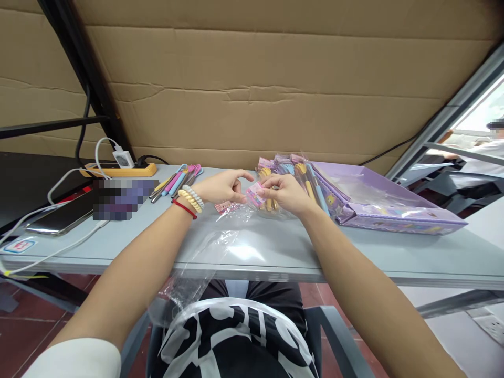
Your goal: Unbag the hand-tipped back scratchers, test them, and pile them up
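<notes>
Nearest is a lap with black-and-white patterned cloth (236,341), above a red tiled floor (23,336). Beyond it runs the front edge of a pale grey table (283,252), which shines under the light. A loose clear plastic sheet (208,257) lies across the table and hangs over that edge.

Above the table, the left hand (224,187) has its thumb and fingers parted, beside a small pink card (255,195); whether it touches the card I cannot tell. The right hand (285,192) pinches the card between thumb and fingers, nearly closed. The card is small and bright pink, with printing too small to read.

Just behind the right hand lie clear packets (301,173) of yellow, blue and purple pens with pink tops. To their right is an open lilac box (397,218) with clear plastic inside; to the left, loose coloured pens (177,181), a phone (63,212) and an orange power strip (147,170). Creased brown cardboard (252,68) stands behind the table. Far right, a person (482,157) is partly in view.
</notes>
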`<move>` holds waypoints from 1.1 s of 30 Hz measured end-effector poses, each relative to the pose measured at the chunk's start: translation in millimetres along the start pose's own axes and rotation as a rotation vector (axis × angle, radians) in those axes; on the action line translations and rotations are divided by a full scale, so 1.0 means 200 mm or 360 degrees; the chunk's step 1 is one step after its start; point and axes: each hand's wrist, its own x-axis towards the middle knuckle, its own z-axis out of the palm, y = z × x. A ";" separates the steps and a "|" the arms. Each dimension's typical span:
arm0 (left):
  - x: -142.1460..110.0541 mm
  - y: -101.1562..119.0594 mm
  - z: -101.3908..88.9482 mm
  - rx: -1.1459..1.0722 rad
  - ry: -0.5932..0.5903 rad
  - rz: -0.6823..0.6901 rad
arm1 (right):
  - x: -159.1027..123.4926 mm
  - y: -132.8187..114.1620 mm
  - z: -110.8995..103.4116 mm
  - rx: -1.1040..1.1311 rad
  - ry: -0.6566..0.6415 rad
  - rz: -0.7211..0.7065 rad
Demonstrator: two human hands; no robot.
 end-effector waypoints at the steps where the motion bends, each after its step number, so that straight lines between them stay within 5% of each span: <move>1: -0.01 -0.01 -0.04 -0.0028 -0.0049 -0.0047 | 0.00 0.00 0.00 0.0110 0.0053 -0.0029; 3: -0.05 -0.05 -0.12 -0.0097 -0.0015 -0.0133 | 0.00 0.00 0.00 0.0310 0.0213 -0.0051; 6: -0.10 -0.12 -0.23 -0.0403 0.0412 -0.0116 | 0.00 0.01 0.02 0.0394 0.0348 0.0063; 9: -0.14 -0.16 -0.30 -0.0898 0.0925 0.0071 | 0.00 0.02 0.07 0.0313 0.0115 0.0223; 12: -0.15 -0.18 -0.31 -0.1211 0.1151 0.0169 | -0.01 0.02 0.15 0.0201 -0.0021 0.0215; 18: -0.08 -0.17 -0.26 -0.1299 0.1025 0.0109 | 0.00 0.00 0.27 -0.0148 -0.0125 0.0000; 23: 0.01 -0.14 -0.11 -0.1143 0.0698 0.0068 | 0.00 0.01 0.29 -0.0538 -0.0507 -0.0409; 26: 0.05 -0.11 -0.01 -0.1041 0.0573 0.0082 | 0.01 0.01 0.26 -0.0518 -0.0432 -0.0508; 28: 0.06 -0.10 0.04 -0.1041 0.0526 0.0130 | 0.02 0.01 0.23 -0.0288 -0.0238 -0.0384; 33: 0.09 -0.08 0.13 -0.1036 0.0594 0.0210 | 0.06 0.01 0.17 0.0621 0.0199 0.0412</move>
